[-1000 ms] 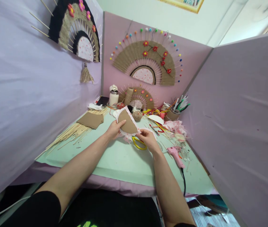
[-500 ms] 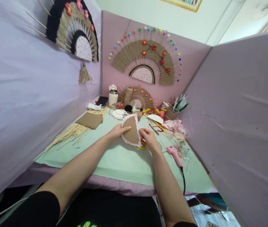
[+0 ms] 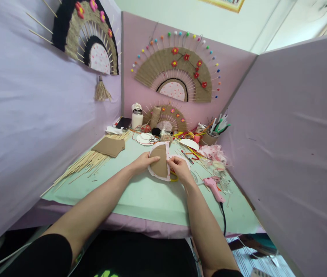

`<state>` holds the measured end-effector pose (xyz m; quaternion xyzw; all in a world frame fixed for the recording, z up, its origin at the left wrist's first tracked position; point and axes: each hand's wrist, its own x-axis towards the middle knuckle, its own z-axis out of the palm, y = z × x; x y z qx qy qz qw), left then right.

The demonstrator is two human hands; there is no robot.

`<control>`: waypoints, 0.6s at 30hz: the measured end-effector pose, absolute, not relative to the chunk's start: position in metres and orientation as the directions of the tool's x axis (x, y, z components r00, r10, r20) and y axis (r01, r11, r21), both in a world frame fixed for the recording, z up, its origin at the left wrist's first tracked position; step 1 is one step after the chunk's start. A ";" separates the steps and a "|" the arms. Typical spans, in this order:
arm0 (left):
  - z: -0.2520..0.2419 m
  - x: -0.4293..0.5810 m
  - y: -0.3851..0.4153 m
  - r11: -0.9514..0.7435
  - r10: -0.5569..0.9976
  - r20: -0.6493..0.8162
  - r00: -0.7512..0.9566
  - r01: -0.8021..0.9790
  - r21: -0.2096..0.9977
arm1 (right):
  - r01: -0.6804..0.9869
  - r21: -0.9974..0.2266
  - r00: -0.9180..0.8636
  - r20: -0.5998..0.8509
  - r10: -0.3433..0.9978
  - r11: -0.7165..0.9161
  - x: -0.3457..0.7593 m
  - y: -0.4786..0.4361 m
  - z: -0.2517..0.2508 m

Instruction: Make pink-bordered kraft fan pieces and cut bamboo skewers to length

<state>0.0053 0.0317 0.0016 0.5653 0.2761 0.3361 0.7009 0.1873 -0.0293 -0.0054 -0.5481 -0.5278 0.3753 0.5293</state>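
Observation:
A half-round piece of brown cardboard (image 3: 159,163) with a white, pink-spotted fabric border is held up over the table. My left hand (image 3: 143,162) grips its curved left side, thumb flat on the cardboard face and the other fingers behind. At the straight right edge, my right hand (image 3: 178,166) pinches the fabric border between thumb and fingertips. Something with a yellow loop (image 3: 174,176) lies partly hidden under the piece. Right of my right hand, a pink hot glue gun (image 3: 213,188) lies on the table with its black cord running toward me.
Thin wooden sticks (image 3: 85,165) and a cardboard offcut (image 3: 109,147) lie at left. Behind are a white bottle (image 3: 137,117), twine spool (image 3: 155,116) and tool pot (image 3: 208,138). Fabric scraps (image 3: 213,154) lie at right. Decorated fans (image 3: 180,73) hang on the partition walls.
The cardboard piece has dropped slightly and turned a little. My right hand has shifted slightly left along with its edge. Both hands keep hold.

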 end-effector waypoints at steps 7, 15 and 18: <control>0.002 0.006 0.026 0.221 0.681 -0.067 0.730 -0.118 0.968 | 0.006 -0.995 0.231 0.096 0.968 0.097 0.186 -0.029 0.002; 0.003 0.006 0.020 0.237 0.615 -0.116 0.780 -0.043 0.971 | 0.122 -0.971 0.245 0.232 0.941 0.207 0.187 -0.032 0.005; 0.004 0.005 0.020 0.237 0.591 -0.117 0.798 -0.034 0.971 | 0.090 -0.979 0.260 0.203 0.944 0.185 0.188 -0.032 0.005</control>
